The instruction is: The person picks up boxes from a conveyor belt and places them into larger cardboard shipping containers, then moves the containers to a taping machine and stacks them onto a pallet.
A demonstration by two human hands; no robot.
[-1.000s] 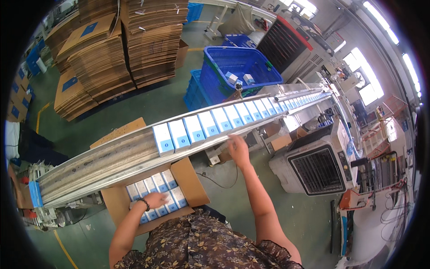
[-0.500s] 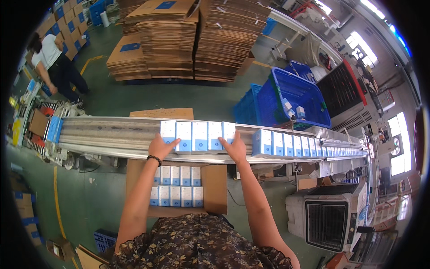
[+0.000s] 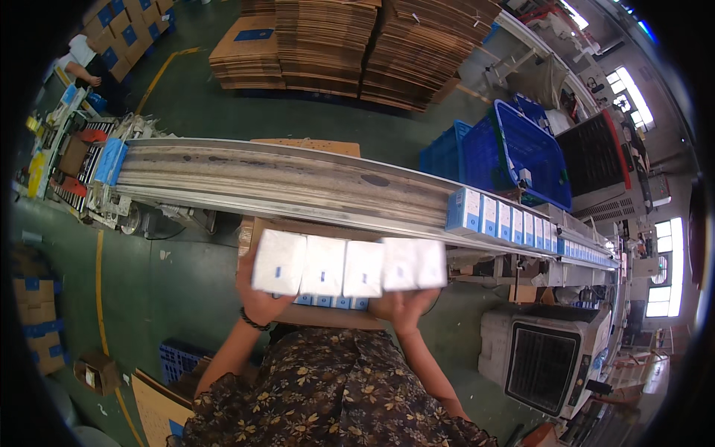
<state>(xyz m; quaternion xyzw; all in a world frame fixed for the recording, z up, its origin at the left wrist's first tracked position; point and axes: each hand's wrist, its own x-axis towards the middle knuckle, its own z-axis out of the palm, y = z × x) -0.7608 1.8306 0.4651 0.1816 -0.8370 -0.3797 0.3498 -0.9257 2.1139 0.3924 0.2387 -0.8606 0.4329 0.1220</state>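
Note:
A row of several small white-and-blue boxes (image 3: 322, 267) is squeezed end to end between my two hands, lifted off the conveyor and slightly blurred. My left hand (image 3: 261, 296) presses on the row's left end. At the right end, my right hand (image 3: 408, 305) grips with its fingers partly under the boxes. Below the row is an open cardboard carton (image 3: 357, 319), largely hidden by what I hold; tops of blue-and-white boxes (image 3: 341, 302) show inside it.
The conveyor (image 3: 283, 175) runs across in front of me, with more white-and-blue boxes (image 3: 503, 220) lined up on its right part. Beyond it stand flattened cardboard stacks (image 3: 320, 52) and a blue crate (image 3: 532, 160). An air cooler (image 3: 544, 365) is at right. A person (image 3: 86, 63) stands far left.
Both hands have lifted the row of boxes off the conveyor and brought it toward me, over the carton. The boxes now show their white ends. The view has shifted, and the far person has moved.

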